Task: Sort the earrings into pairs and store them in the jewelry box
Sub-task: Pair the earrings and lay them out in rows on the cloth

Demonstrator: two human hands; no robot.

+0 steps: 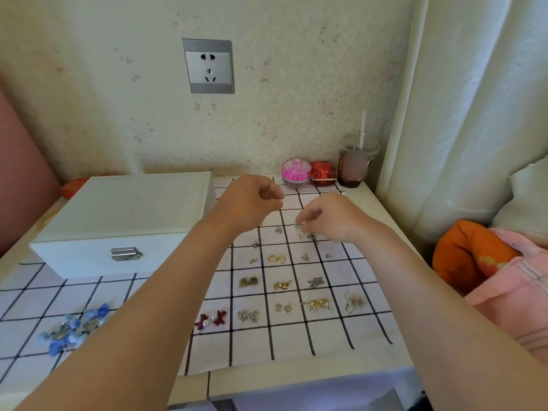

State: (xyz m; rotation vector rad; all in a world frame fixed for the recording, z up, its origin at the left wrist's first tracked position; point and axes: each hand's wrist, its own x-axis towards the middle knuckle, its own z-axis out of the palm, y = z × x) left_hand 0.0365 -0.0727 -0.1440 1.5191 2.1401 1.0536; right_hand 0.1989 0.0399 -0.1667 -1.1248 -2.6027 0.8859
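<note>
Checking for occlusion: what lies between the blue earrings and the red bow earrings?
Between the blue earrings and red bow earrings, the left forearm crosses above the cloth; head view.

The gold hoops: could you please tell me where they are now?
In the head view, the gold hoops lie on the checked cloth, right of the white box and nearer the camera than the right hand.

A home, most likely a bedroom: pale floral wallpaper [89,84] with a wall socket [208,66], a cream curtain [474,114], and an orange cushion [468,253] and pink bedding [522,280] beside a small table [296,378]. The table bears a checked cloth [296,342], a white jewelry box [124,215], a pink trinket pot [296,172] and a lidded drink cup [355,167].
</note>
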